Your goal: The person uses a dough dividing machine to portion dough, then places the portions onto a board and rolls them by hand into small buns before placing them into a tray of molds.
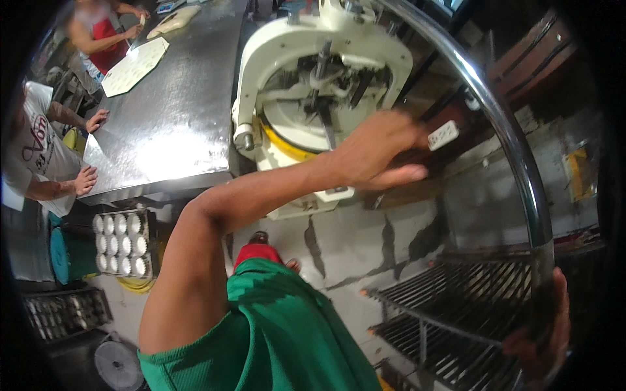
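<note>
My left hand (385, 146) is raised above the front of a cream metal machine (264, 55), thumb apart and fingers loosely curved, with nothing visible in it. The machine has an open round pan with a yellow rim (280, 143) and a central shaft. Just right of the hand is a small white perforated piece (443, 135). A thick curved chrome lever (515, 150) runs down the right side, and my right hand (551, 319) is wrapped on its lower part, partly hidden and dim.
A steel worktable (169, 117) holds dough and a white board (134, 65); two co-workers (101, 45) (39, 143) stand along its left side. A tray of white cups (120, 244) is lower left, dark slatted racks (450, 293) lower right. The tiled floor (339, 241) shows beneath the machine.
</note>
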Demonstrator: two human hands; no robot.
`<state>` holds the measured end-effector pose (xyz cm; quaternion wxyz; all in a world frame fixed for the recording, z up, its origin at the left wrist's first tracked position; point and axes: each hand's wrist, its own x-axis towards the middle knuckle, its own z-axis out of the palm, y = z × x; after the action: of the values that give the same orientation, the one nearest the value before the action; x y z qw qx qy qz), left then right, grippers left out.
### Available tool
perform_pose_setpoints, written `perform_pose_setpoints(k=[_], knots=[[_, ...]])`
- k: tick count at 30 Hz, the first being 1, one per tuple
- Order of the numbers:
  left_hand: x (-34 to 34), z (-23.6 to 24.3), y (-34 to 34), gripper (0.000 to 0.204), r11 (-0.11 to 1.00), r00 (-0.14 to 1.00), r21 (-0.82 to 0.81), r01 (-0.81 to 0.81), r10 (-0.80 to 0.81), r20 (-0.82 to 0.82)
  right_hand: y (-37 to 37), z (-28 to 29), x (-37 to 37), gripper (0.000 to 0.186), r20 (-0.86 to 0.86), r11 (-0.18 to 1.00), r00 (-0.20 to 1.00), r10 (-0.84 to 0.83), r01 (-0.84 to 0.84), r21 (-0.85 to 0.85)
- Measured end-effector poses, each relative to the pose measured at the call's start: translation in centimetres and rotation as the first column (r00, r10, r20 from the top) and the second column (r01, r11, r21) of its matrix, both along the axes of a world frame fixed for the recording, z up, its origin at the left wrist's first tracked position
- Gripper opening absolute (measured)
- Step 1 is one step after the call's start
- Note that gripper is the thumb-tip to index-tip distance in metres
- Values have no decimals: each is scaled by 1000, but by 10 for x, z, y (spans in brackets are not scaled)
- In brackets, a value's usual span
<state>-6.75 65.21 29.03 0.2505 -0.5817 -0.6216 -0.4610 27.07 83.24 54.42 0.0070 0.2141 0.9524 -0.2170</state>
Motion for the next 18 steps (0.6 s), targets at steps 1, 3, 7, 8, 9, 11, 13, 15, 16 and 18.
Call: perform_pose_setpoints(k=[1,3,7,8,9,11,13,15,16,18], knots=[[9,-45,-9,45,985,998,-171,-7,16,55,-6,-2,-3,91,81,990,988,133,-129,-54],[7,-144,-22,46,949,993,-314,13,25,118,-8,-39,5,85,-34,998,998,55,-57,-38],[-6,-196,0,35,864,998,-501,-51,62,5,-30,-72,4,80,175,965,972,-160,117,234],[-11,-205,16,32,919,997,-387,-76,76,-16,-36,-63,-9,63,397,940,851,-342,312,141],[-15,-212,24,27,939,998,-337,-70,64,-27,-28,-74,3,42,450,909,791,-414,337,245],[-16,-205,57,24,939,990,-313,-139,139,-25,-17,-108,19,41,406,924,831,-382,328,198],[-20,-196,82,20,944,981,-270,-192,196,-14,-14,-140,21,39,357,940,870,-341,316,129],[-25,-192,101,14,949,966,-188,-255,259,-4,-16,-173,14,38,336,949,888,-313,309,68],[-27,-192,105,14,949,965,-184,-254,262,19,-18,-190,11,38,336,949,891,-305,314,28],[-24,-193,108,15,950,960,-181,-255,271,68,-22,-220,3,37,336,943,894,-297,330,-42]])
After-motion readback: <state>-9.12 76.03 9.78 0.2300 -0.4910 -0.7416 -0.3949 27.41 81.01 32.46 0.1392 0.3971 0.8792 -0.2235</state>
